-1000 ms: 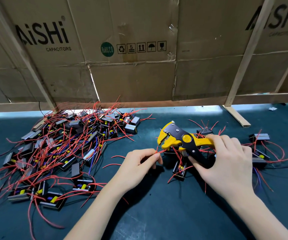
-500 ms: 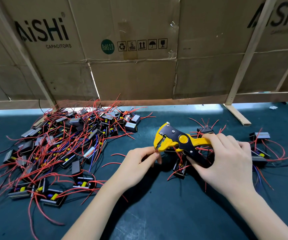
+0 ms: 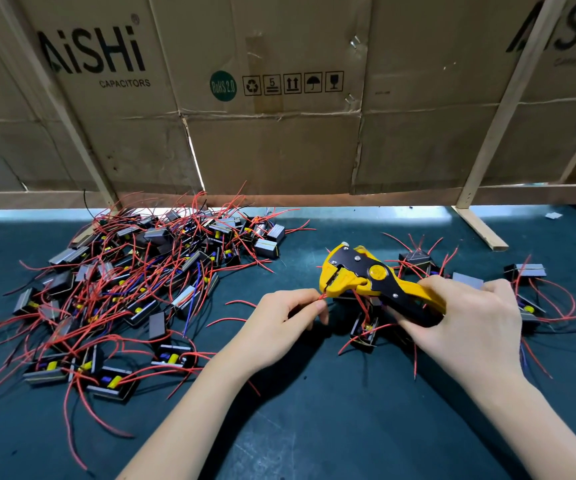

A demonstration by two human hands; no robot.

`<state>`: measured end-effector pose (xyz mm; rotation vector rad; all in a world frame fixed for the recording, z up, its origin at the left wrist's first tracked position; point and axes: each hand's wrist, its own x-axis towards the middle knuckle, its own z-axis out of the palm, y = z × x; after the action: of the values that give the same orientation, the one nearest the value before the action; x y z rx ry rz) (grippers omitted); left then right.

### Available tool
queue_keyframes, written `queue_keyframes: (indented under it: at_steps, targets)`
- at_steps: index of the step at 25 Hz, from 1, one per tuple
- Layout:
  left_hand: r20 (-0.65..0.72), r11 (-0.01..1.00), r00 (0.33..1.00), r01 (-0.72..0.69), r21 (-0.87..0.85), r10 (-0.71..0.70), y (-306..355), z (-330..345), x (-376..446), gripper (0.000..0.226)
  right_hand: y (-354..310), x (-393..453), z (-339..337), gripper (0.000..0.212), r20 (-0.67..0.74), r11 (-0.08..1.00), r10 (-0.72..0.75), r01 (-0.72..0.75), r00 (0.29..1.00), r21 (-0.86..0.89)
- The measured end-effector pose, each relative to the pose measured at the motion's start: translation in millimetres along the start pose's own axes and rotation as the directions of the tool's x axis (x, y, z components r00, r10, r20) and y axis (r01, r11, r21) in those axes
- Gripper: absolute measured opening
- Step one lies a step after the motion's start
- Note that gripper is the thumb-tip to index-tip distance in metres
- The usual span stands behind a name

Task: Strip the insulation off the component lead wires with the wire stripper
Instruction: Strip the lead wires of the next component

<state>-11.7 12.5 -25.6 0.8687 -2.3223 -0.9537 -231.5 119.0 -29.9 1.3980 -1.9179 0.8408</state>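
My right hand (image 3: 470, 327) grips the handles of a yellow and black wire stripper (image 3: 366, 275), whose jaws point left. My left hand (image 3: 283, 320) pinches a thin red lead wire (image 3: 321, 298) at the stripper's jaw. Just below the tool, a small black component (image 3: 364, 329) with red leads lies on the dark green mat (image 3: 314, 410). Part of the stripper's handles is hidden in my right palm.
A big heap of black components with tangled red wires (image 3: 123, 289) covers the left of the mat. A few more components (image 3: 525, 271) lie at the right. A cardboard wall (image 3: 279, 133) with wooden struts (image 3: 480, 226) closes off the back.
The stripper and my right hand shifted slightly left toward my left hand. My left hand keeps its pinch on the red wire at the jaws.
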Motion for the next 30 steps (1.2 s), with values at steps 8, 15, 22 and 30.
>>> queue_keyframes:
  at_steps: [8, 15, 22, 30]
  targets:
    - [0.019, 0.861, 0.989, 0.119, 0.494, -0.147, -2, -39, -12, 0.088, 4, 5, -2, 0.061, 0.016, 0.983, 0.183, -0.183, 0.983, -0.002]
    - [-0.147, 0.891, 0.989, 0.09, 0.444, -0.026, 4, -5, -2, 0.021, 8, 9, -8, 0.06, 0.03, 0.961, 0.268, -0.269, 0.963, 0.07]
    - [0.241, 0.831, 0.944, -0.314, 0.46, 0.224, 27, 48, 6, 0.085, 4, 7, -7, 0.06, 0.067, 0.962, 0.255, -0.26, 0.965, 0.079]
    - [-0.603, 0.964, 0.76, -0.115, 0.241, 0.242, 12, -36, -2, 0.032, -15, 12, -27, 0.052, 0.219, 0.806, 0.192, -0.281, 0.957, 0.522]
